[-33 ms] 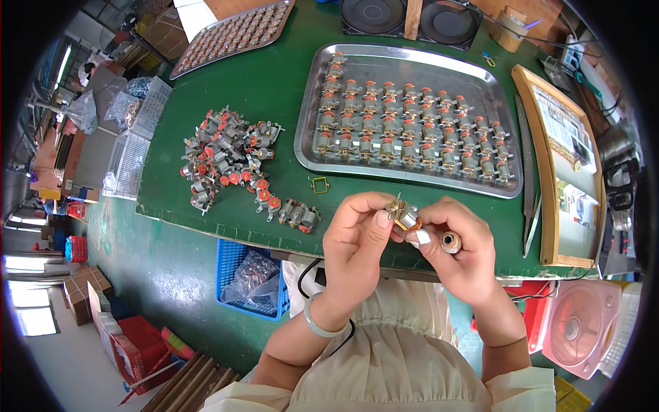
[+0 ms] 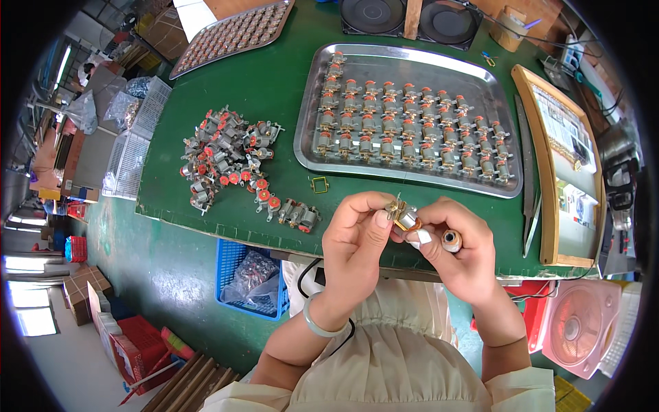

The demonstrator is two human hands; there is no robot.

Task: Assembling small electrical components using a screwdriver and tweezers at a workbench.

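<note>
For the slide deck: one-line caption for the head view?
Both hands, left hand and right hand, hold a small motor part above the green table, between a loose pile and a filled metal tray.

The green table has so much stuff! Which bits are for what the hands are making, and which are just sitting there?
In use: left hand, right hand, small motor part, loose pile of parts, metal tray of finished rows.

Lying about: two black fans, pink fan, blue crate, framed sheet.

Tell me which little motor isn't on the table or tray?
The small motor pinched between the left hand and right hand; all others lie in the pile or tray.
</note>
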